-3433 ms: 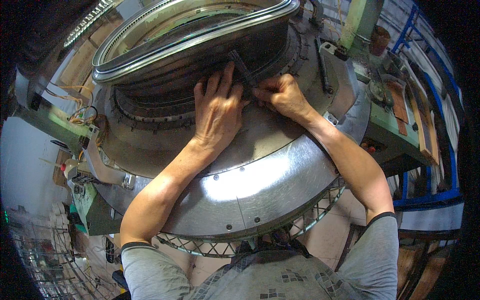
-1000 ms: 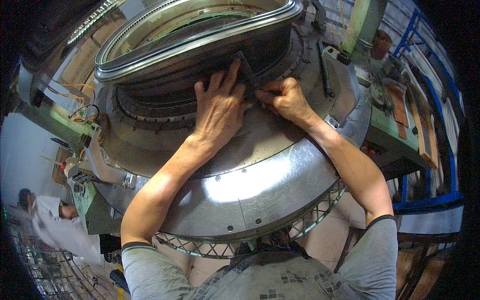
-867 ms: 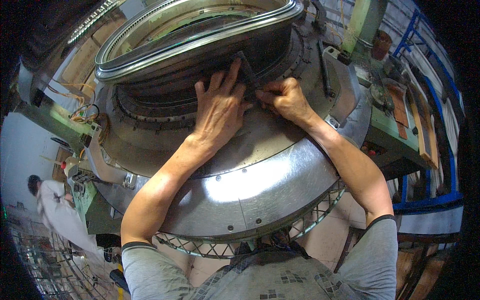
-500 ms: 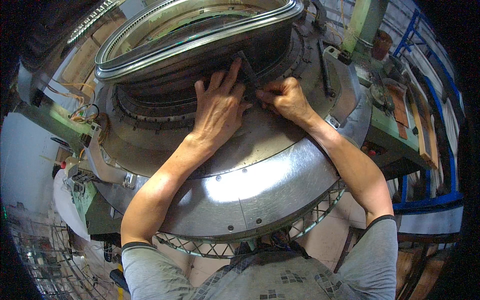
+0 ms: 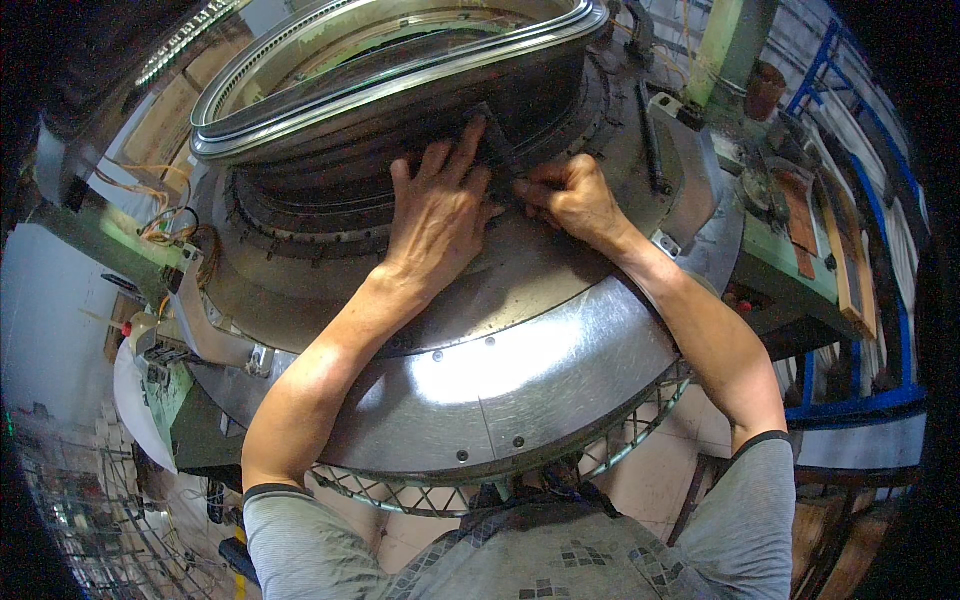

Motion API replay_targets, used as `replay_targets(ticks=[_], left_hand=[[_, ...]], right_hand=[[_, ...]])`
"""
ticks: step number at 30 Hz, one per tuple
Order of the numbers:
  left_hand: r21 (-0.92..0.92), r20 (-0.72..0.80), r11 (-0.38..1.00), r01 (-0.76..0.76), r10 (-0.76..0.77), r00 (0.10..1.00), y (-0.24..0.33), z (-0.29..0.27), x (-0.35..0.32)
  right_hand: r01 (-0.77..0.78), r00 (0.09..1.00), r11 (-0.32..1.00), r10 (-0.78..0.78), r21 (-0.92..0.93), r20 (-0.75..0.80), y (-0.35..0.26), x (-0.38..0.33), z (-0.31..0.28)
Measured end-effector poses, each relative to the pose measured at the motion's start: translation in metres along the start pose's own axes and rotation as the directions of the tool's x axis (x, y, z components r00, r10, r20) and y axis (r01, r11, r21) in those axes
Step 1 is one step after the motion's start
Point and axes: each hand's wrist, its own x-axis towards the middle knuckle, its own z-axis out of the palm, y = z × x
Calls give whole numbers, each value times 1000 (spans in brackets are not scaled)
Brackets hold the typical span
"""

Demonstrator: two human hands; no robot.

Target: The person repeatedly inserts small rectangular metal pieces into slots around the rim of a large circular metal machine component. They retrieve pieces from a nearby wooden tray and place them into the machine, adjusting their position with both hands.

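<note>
My left hand (image 5: 436, 222) reaches up to the dark wall (image 5: 330, 152) of a round machine, its fingers spread. The forefinger rests at the upper end of a dark, flat strip (image 5: 500, 138) that slants against the wall. At the strip's lower end my right hand (image 5: 578, 200) is closed, thumb and curled forefinger pinching it. The strip's exact kind cannot be made out, and its lower tip is hidden by the fingers. Both hands are over the broad metal ring (image 5: 520, 275) around the wall's foot.
A shiny steel rim (image 5: 480, 365) curves below my forearms. Above the wall sits a large toothed metal ring (image 5: 400, 75). A dark rod (image 5: 652, 140) and bracket arms (image 5: 205, 315) flank the ring. Green beams, loose orange wires (image 5: 150, 180) and a blue rack (image 5: 850, 405) stand around.
Both hands and the strip keep almost the same place. At the far left, the white rounded object by the machine has shifted slightly.
</note>
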Motion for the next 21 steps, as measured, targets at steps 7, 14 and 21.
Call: replay_targets(ticks=[7,14,21], left_hand=[[6,25,1000,11,-12,1000,0,0,0],[8,21,1000,2,-2,1000,0,0,0],[23,9,1000,-7,6,1000,-1,0,0]], right_hand=[[-16,1000,1000,16,-1,-9,3,2,1],[-28,1000,1000,28,4,-5,1,1,1],[-15,1000,1000,14,-16,-6,-3,0,1]])
